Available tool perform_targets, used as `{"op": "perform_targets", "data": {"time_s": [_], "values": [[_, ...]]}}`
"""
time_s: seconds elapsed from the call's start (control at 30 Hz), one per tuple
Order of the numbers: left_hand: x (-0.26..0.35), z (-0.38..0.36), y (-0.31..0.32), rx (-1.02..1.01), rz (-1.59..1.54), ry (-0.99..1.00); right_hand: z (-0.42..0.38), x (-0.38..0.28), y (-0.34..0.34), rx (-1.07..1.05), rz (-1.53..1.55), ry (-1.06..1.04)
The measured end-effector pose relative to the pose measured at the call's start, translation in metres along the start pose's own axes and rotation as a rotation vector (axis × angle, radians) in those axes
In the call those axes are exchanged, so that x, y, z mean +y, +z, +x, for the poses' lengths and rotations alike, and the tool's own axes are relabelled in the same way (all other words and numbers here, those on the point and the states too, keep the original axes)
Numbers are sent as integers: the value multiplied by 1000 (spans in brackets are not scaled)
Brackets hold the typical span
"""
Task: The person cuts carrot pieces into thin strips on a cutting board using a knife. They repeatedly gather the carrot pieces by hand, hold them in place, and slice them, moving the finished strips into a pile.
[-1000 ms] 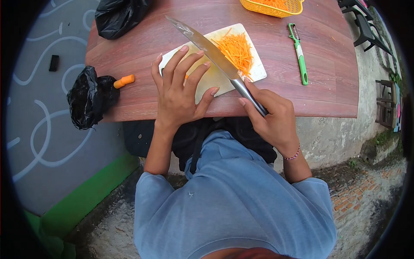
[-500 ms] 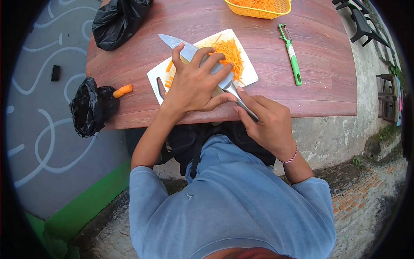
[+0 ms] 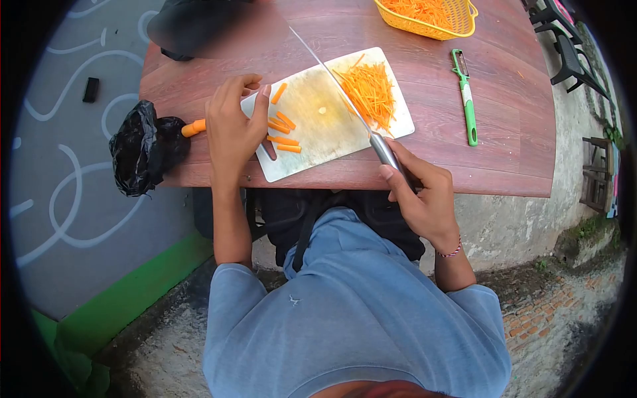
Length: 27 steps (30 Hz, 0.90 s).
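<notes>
A white cutting board [image 3: 312,109] lies on the wooden table [image 3: 504,159]. A pile of shredded carrot [image 3: 371,89] covers its right part, and several short carrot sticks [image 3: 282,129] lie on its left part. My right hand [image 3: 418,196] grips the handle of a large knife [image 3: 338,89], whose blade stands on edge across the board beside the shreds. My left hand [image 3: 232,129] rests on the board's left edge next to the sticks, its fingers curled and holding nothing.
A carrot end [image 3: 194,127] lies by a black plastic bag [image 3: 142,152] at the table's left edge. Another black bag [image 3: 192,26] sits at the back left. A green peeler [image 3: 466,99] lies to the right, and a yellow basket [image 3: 431,16] of carrot behind.
My left hand has come off the knife blade and moved left to the board's edge. The blade has turned on edge and the carrot sticks are now uncovered.
</notes>
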<state>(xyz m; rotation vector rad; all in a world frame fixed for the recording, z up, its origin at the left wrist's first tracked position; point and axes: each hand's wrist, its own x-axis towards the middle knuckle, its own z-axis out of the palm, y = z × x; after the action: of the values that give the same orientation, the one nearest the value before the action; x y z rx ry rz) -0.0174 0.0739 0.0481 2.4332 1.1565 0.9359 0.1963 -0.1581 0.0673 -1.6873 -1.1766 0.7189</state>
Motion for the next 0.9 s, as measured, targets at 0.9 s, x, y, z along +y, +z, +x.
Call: {"op": "perform_targets", "data": {"time_s": [0.9], "values": [[10, 8, 7, -541, -72, 325, 0, 7, 16, -150, 246, 383]]}}
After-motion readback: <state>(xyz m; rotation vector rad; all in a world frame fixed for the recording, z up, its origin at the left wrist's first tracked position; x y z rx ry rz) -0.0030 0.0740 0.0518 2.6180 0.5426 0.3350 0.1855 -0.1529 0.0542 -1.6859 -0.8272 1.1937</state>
